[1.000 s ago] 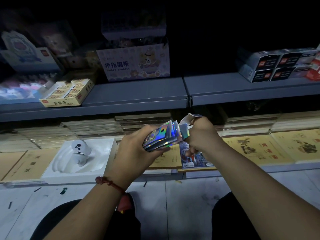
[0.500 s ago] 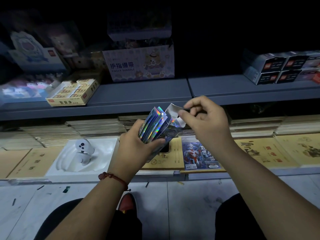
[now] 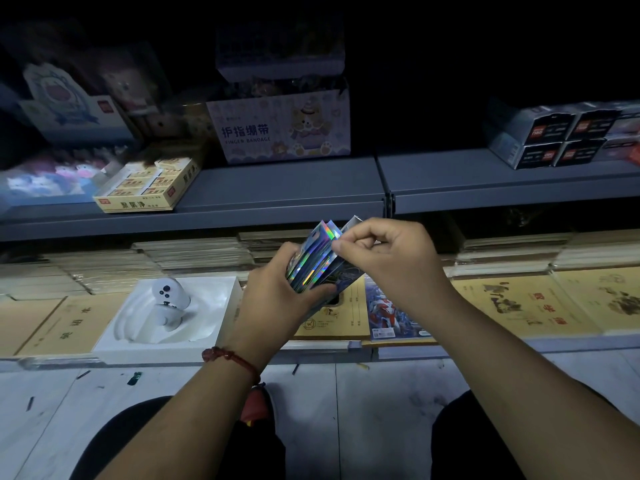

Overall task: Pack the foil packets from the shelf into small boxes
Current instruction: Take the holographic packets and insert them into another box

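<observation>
Grips fanned foil packets [image 3: 313,263] in left hand [image 3: 277,301] above lower shelf [image 3: 485,348] front edge; pinches their top edge with right hand [image 3: 389,263].

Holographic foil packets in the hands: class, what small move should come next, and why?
Probably the right hand should push the fanned holographic foil packets level, since it pinches their uneven top edges while the left hand grips the stack.

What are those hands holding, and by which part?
The left hand grips a stack of foil packets around its lower end; the right hand pinches the stack's top edge.
</observation>
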The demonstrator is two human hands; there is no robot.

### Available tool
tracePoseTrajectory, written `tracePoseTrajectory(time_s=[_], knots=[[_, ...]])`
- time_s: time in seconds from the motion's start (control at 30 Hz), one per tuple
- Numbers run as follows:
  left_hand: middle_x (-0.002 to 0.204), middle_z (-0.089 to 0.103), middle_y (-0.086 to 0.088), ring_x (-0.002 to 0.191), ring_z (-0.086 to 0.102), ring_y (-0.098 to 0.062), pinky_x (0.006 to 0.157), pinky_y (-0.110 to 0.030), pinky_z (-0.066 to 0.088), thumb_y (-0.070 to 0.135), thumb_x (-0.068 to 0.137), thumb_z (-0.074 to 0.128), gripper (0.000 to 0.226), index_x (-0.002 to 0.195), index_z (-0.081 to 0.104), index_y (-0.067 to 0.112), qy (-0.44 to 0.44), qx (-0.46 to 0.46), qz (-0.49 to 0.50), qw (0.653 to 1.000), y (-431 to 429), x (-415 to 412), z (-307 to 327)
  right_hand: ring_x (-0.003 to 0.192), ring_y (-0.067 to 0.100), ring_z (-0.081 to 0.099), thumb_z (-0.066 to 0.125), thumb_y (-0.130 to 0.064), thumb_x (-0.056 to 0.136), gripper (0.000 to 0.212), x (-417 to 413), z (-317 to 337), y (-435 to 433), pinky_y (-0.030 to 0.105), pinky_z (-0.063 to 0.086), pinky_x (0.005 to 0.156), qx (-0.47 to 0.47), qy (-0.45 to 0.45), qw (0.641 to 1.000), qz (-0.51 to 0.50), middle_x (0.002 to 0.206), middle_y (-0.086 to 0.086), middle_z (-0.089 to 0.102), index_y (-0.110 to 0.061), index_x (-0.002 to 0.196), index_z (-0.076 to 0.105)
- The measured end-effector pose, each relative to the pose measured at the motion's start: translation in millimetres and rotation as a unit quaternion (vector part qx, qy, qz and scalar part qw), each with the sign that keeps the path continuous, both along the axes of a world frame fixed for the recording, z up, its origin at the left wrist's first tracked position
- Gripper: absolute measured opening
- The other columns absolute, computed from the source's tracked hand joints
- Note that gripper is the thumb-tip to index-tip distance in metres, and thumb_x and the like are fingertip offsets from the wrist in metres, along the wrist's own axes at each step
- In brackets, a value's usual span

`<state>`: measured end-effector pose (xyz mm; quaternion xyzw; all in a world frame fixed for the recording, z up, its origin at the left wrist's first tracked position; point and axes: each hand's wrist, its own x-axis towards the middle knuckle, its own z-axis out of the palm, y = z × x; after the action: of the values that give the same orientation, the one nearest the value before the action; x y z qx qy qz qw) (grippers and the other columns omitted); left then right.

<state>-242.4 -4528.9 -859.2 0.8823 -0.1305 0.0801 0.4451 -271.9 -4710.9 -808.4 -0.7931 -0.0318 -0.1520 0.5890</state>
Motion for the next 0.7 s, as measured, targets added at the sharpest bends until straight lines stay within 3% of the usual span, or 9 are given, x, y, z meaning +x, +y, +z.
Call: tracePoseTrajectory(time_s=[0.1,0.2,0.27,0.4,0.57,0.63,0.7], knots=[[0.086,0.071,0.022,0.081,0.066,0.005,0.062,-0.013,0.05,0.038,0.071,0.091,0.049,0.107,0.059,0.038,0.001,0.011,-0.01,1.0,0.4,-0.5,0.3,0.073,0.035,0.068,0.077,-0.016,0.089,0.009,1.8,-1.2,0.3,0.046,0.058,0.064,0.001,0.016,1.0,-0.001,0.073,0.023,0.066,-0.012,0.082,0.077],[0.088,0.07,0.021,0.083,0.065,0.006,0.063,-0.009,0.048,0.039,0.072,0.09,0.049,0.109,0.058,0.038,0.003,0.016,-0.014,1.0,0.1,-0.4,1.0,0.049,0.006,0.051,0.077,-0.016,0.09,0.009,2.0,-1.2,-1.8,0.019,0.044,0.048,0.024,0.039,0.999,0.007,0.066,0.011,0.061,-0.012,0.083,0.079],[0.087,0.07,0.023,0.082,0.065,0.007,0.063,-0.009,0.048,0.039,0.071,0.09,0.049,0.108,0.058,0.039,0.002,0.016,-0.009,1.0,-0.2,-0.1,1.2,0.044,0.002,0.045,0.076,-0.015,0.091,0.009,1.9,-1.0,-3.0,0.011,0.037,0.046,0.049,0.054,0.997,0.017,0.064,0.01,0.056,-0.01,0.084,0.079],[0.086,0.067,0.034,0.079,0.064,0.009,0.064,-0.01,0.048,0.038,0.069,0.092,0.049,0.101,0.055,0.044,-0.004,0.014,0.005,1.0,0.1,0.7,2.4,0.038,0.003,0.036,0.071,-0.01,0.093,0.01,2.1,1.5,-3.7,0.014,0.031,0.04,0.116,0.068,0.991,0.021,0.063,0.013,0.052,-0.004,0.086,0.076],[0.084,0.067,0.032,0.078,0.065,0.007,0.062,-0.009,0.046,0.038,0.069,0.092,0.046,0.099,0.058,0.04,0.0,0.014,-0.001,1.0,0.4,0.3,1.9,0.04,0.002,0.036,0.063,-0.005,0.095,0.019,8.0,-0.3,-9.0,0.016,0.031,0.045,0.143,0.035,0.988,-0.042,0.048,-0.012,0.044,-0.009,0.076,0.063],[0.082,0.068,0.029,0.077,0.065,0.006,0.061,-0.012,0.048,0.039,0.069,0.091,0.045,0.1,0.058,0.038,0.0,0.02,-0.003,1.0,0.7,0.3,1.2,0.042,0.004,0.039,0.065,-0.01,0.096,0.019,7.3,-0.2,-9.2,0.019,0.033,0.047,0.122,0.026,0.992,-0.033,0.05,-0.008,0.045,-0.009,0.077,0.063],[0.081,0.068,0.027,0.078,0.065,0.006,0.061,-0.011,0.047,0.039,0.069,0.091,0.045,0.1,0.058,0.037,-0.001,0.021,-0.004,1.0,1.0,0.3,1.1,0.049,0.018,0.054,0.071,-0.017,0.094,0.018,5.3,-0.1,-7.2,0.034,0.044,0.047,0.087,0.02,0.996,-0.01,0.059,0.008,0.056,-0.005,0.082,0.067]])
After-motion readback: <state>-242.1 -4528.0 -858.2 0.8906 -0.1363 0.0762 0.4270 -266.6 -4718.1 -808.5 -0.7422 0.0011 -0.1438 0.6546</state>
